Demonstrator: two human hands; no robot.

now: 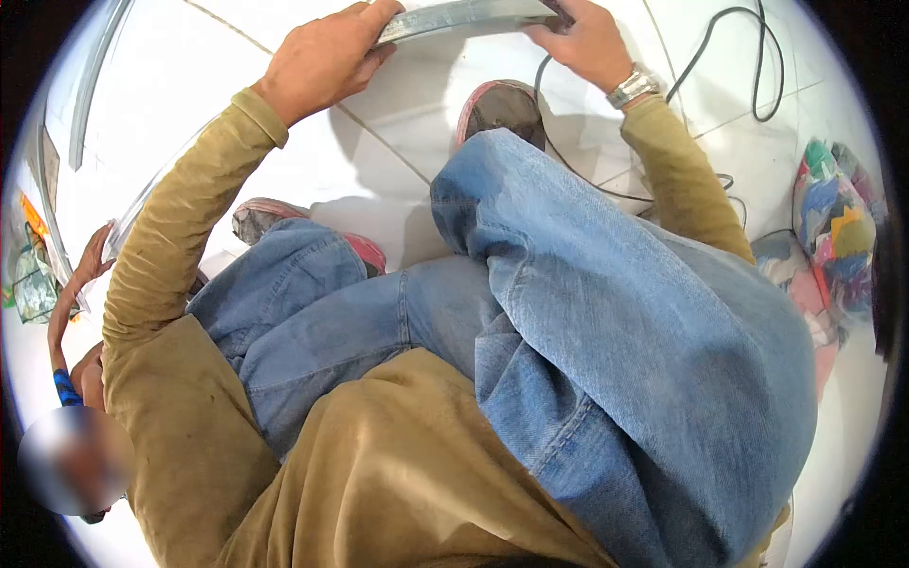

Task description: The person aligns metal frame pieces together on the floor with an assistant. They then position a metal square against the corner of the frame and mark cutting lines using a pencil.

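Note:
A curved grey metal strip [464, 19] spans the top of the head view, above the white tiled floor. My left hand [327, 57] is closed round its left end, with the fingers wrapped over it. At the other end, my right hand [585, 43] grips the strip between thumb and fingers; a metal watch [634, 86] is on that wrist. Part of the right fingers is hidden at the frame's top edge. Below the strip are my bent knees in blue jeans [606, 284] and a dark shoe [502, 114] with a pink edge.
A black cable [781, 71] loops over the tiles at the right, near a multicoloured cloth bundle [833, 227]. More long grey strips [90, 95] lie at the far left. Another person's hand [92, 256] touches a strip there, beside a green bag [36, 284].

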